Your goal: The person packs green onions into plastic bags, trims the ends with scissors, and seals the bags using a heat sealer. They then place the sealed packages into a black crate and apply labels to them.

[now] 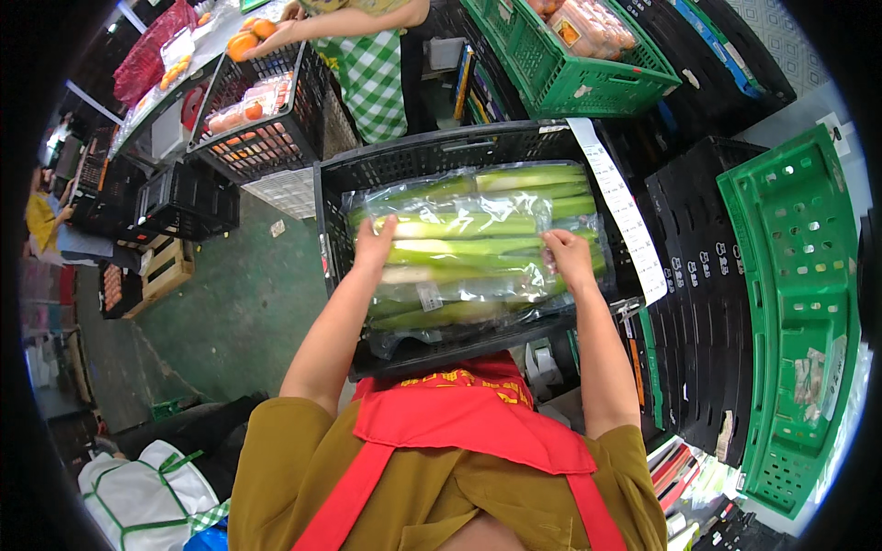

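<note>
A black plastic crate (448,148) stands right before me, holding several clear plastic bags of long green-and-white vegetable stalks. My left hand (375,242) grips the left end of the top bag of stalks (462,248), thumb over the film. At the bag's other end, my right hand (568,256) pinches the clear film between thumb and fingers. A small white label (428,296) sits on a bag near the crate's front. Over the crate's right side hangs a long white strip of printed labels (617,206).
Stacked black crates (703,289) and an upright green crate (778,330) stand at right. Another green crate (586,82) holds packaged produce. Across from me, a person's hand (279,38) holds orange fruit above a black crate (303,93). A roll of white labels (543,361) lies below my crate.
</note>
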`<action>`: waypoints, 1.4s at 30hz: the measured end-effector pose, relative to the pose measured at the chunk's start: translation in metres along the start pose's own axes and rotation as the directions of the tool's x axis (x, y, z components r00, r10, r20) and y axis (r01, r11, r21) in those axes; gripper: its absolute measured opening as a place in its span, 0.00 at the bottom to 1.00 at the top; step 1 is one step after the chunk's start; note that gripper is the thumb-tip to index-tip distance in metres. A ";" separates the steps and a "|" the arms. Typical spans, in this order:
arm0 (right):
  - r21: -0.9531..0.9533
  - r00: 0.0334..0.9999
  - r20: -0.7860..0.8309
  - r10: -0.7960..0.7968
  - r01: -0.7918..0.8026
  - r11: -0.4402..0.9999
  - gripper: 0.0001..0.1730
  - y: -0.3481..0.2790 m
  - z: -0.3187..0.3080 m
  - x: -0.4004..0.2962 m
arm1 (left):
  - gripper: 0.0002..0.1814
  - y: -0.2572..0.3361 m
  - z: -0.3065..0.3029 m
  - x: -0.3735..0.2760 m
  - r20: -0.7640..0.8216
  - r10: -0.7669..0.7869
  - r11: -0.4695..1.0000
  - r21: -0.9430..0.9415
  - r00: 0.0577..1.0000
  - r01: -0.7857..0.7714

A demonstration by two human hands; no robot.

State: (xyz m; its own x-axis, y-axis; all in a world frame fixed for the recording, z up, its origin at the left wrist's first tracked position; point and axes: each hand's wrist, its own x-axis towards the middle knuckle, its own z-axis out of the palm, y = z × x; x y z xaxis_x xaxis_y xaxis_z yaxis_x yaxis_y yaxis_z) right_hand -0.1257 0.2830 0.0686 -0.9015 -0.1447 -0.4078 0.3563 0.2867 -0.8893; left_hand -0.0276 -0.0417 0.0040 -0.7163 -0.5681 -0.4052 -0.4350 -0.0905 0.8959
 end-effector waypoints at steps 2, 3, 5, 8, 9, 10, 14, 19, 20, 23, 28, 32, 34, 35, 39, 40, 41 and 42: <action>0.008 0.997 0.018 -0.073 0.073 0.997 0.12 -0.007 0.020 0.024 | 0.31 0.000 -0.013 0.017 -0.158 0.127 0.986 0.128 0.979 -0.107; 0.010 0.994 0.021 -0.108 0.108 0.994 0.12 -0.009 0.030 0.038 | 0.36 0.003 -0.018 0.022 -0.215 0.235 0.971 0.103 0.948 -0.217; -0.029 0.986 0.132 -0.101 0.106 0.994 0.12 0.004 0.047 0.078 | 0.38 0.033 -0.023 0.016 -0.293 0.367 0.872 0.439 0.883 -0.217; 0.047 0.990 0.133 0.037 -0.044 0.998 0.21 0.038 0.085 0.119 | 0.39 0.049 -0.015 0.003 -0.105 0.750 0.553 0.641 0.653 -0.533; -0.049 0.995 0.081 -0.063 0.067 0.997 0.21 0.042 0.092 0.120 | 0.38 0.054 -0.009 -0.005 0.030 0.769 0.413 0.739 0.639 -0.532; -0.154 0.985 0.042 -0.168 0.173 0.973 0.21 0.048 0.098 0.122 | 0.37 0.048 -0.001 -0.008 0.089 0.720 0.375 0.784 0.689 -0.494; -0.208 0.951 0.011 -0.310 0.305 0.929 0.24 0.056 0.100 0.117 | 0.33 0.034 0.036 0.007 0.262 0.593 0.229 0.852 0.761 -0.472; -0.123 0.942 -0.173 -0.287 0.268 0.955 0.21 0.025 0.076 0.076 | 0.32 0.030 0.069 0.025 0.443 0.499 0.139 0.807 0.745 -0.574; -0.133 0.960 -0.128 -0.251 0.234 0.963 0.17 0.029 0.060 0.073 | 0.32 0.016 0.071 0.030 0.450 0.444 0.121 0.827 0.775 -0.550; 0.064 0.994 -0.070 -0.082 0.087 0.994 0.09 0.007 0.017 0.037 | 0.32 0.002 0.073 0.036 0.440 0.381 0.104 0.853 0.813 -0.511; 0.324 0.983 -0.027 -0.184 0.182 0.928 0.12 0.016 -0.031 -0.072 | 0.32 0.011 0.059 0.033 0.373 0.536 0.157 0.837 0.757 -0.524; 0.574 0.931 0.212 -0.297 0.127 0.809 0.13 0.056 -0.030 -0.154 | 0.33 -0.013 0.054 0.053 0.282 0.446 0.127 0.919 0.849 -0.372; 0.450 0.962 0.262 -0.070 -0.057 0.891 0.11 0.061 -0.001 -0.180 | 0.33 -0.037 0.038 0.077 0.312 0.459 0.012 0.934 0.832 -0.357; 0.327 0.908 0.379 -0.180 0.050 0.944 0.11 0.073 0.012 -0.181 | 0.32 -0.065 0.011 0.103 0.386 0.560 -0.030 0.894 0.733 -0.448; 0.142 0.836 0.525 -0.163 0.103 0.985 0.25 0.107 0.024 -0.229 | 0.34 -0.007 0.021 0.067 0.374 0.743 0.143 0.720 0.554 -0.678; 0.126 0.863 0.476 -0.170 0.125 0.984 0.25 0.109 0.013 -0.240 | 0.33 0.012 0.036 0.054 0.404 0.709 0.210 0.661 0.577 -0.721; 0.102 0.873 0.455 -0.173 0.142 0.985 0.26 0.114 0.000 -0.251 | 0.28 0.046 0.063 0.006 0.410 0.681 0.433 0.442 0.607 -0.785; 0.100 0.921 0.362 -0.143 0.114 0.988 0.25 0.118 -0.011 -0.265 | 0.25 0.065 0.083 -0.020 0.478 0.679 0.447 0.332 0.557 -0.830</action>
State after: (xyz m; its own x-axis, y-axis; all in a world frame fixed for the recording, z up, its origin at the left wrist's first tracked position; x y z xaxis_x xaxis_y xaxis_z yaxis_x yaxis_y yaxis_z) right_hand 0.1528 0.3654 0.0744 -0.7926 -0.5166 -0.3238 0.2743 0.1721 -0.9461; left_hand -0.0868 0.0316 0.0557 -0.9552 0.0130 0.2958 0.2192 0.7029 0.6767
